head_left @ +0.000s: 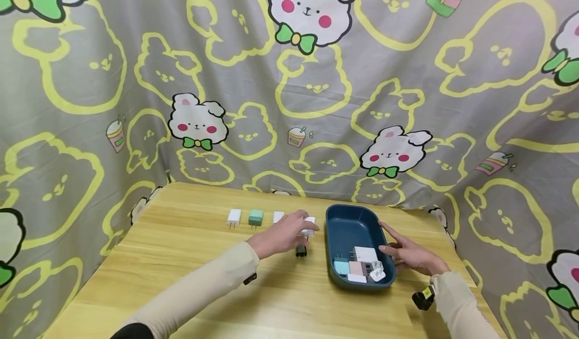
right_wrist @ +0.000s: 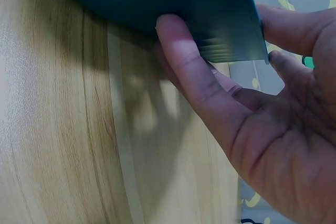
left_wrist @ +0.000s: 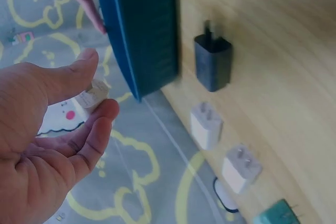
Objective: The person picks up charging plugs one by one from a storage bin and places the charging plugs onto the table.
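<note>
My left hand point(head_left: 282, 234) pinches a small white charger point(left_wrist: 92, 96) between thumb and fingertips, held up off the table. Below the same hand a black plug charger point(head_left: 301, 251) lies on the table. Two white chargers point(left_wrist: 206, 125) and a green charger point(left_wrist: 278, 213) stretch away from it in the left wrist view. My right hand point(head_left: 413, 254) grips the right wall of a dark blue bin point(head_left: 346, 223), digits on both sides of its rim point(right_wrist: 257, 19). Inside the bin's near end sit a large white charger point(head_left: 365, 254), a light blue one point(head_left: 341, 267), a pink one point(head_left: 357, 268) and several white pieces.
Another white charger point(head_left: 233, 217) lies at the left end of the row, beside the green one. The wooden table point(head_left: 181, 258) ends at a patterned curtain point(head_left: 253, 87) behind and at both sides. Black wrist cameras point(head_left: 423, 299) are strapped to both sleeves.
</note>
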`<state>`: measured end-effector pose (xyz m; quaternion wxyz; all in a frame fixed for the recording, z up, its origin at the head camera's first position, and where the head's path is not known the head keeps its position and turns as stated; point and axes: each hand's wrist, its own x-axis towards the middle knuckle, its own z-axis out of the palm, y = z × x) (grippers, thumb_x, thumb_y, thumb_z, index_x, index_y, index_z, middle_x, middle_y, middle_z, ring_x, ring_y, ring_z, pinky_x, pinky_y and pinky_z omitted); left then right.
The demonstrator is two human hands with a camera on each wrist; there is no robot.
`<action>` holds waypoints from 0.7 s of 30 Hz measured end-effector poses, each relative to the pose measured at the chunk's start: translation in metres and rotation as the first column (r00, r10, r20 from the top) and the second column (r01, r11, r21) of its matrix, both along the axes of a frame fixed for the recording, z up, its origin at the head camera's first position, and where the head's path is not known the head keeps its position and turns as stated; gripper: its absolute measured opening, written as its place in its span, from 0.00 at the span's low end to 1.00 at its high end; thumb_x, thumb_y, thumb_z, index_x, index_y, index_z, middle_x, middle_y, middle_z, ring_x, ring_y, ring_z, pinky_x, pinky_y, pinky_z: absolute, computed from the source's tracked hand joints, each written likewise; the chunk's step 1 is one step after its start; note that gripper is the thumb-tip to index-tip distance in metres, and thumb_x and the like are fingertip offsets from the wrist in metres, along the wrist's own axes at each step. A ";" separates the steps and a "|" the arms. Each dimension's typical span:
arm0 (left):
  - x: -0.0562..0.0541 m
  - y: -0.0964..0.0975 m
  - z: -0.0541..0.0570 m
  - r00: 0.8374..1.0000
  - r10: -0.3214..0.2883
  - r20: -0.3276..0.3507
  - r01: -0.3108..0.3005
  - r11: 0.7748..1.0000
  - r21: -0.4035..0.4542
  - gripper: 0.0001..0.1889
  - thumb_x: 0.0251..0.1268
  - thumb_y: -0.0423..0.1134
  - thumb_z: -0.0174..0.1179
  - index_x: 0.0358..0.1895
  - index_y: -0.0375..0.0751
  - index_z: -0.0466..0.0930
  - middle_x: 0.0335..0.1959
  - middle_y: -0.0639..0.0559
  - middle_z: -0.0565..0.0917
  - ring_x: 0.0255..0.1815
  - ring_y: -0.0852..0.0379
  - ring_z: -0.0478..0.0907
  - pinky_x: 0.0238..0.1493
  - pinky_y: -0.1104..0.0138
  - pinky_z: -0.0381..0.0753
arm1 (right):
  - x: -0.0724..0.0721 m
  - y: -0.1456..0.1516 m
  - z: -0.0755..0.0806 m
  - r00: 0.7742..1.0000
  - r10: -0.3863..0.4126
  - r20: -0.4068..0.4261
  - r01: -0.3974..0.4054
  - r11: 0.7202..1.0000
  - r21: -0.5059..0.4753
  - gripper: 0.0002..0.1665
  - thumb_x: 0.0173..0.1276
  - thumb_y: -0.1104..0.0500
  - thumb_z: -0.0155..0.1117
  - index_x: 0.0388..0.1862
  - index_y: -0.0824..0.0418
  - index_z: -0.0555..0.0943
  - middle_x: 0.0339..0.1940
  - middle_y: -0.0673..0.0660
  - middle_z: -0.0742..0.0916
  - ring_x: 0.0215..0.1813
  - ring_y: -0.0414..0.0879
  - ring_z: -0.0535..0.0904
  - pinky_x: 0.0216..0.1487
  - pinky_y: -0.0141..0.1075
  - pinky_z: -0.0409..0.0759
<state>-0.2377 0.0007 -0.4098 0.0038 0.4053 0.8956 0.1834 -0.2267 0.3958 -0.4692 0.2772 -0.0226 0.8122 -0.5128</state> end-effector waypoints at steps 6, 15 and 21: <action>0.001 -0.020 -0.012 1.000 0.009 0.011 -0.010 0.999 0.053 0.23 0.65 0.37 0.69 0.63 0.44 0.80 0.59 0.43 0.82 0.58 0.48 0.80 0.57 0.53 0.81 | 0.000 0.001 0.002 1.000 -0.019 0.003 0.019 1.000 0.007 0.53 0.77 0.48 0.59 0.84 0.34 0.34 0.76 0.83 0.60 0.54 0.53 0.81 0.48 0.47 0.84; -0.002 -0.046 -0.038 0.999 0.053 0.005 -0.053 0.993 0.103 0.21 0.60 0.35 0.72 0.55 0.39 0.78 0.46 0.47 0.86 0.45 0.53 0.83 0.48 0.60 0.84 | 0.005 0.002 0.000 0.999 -0.031 0.006 0.031 0.999 0.024 0.53 0.77 0.48 0.59 0.84 0.34 0.34 0.76 0.83 0.59 0.65 0.61 0.78 0.54 0.53 0.84; -0.004 -0.054 -0.043 0.995 0.084 0.057 -0.090 0.991 0.100 0.22 0.58 0.35 0.74 0.55 0.38 0.79 0.48 0.45 0.87 0.45 0.51 0.85 0.48 0.61 0.86 | 0.001 0.003 -0.002 1.000 -0.017 0.000 0.017 1.000 0.002 0.52 0.78 0.46 0.58 0.83 0.33 0.33 0.76 0.83 0.60 0.62 0.58 0.80 0.51 0.50 0.85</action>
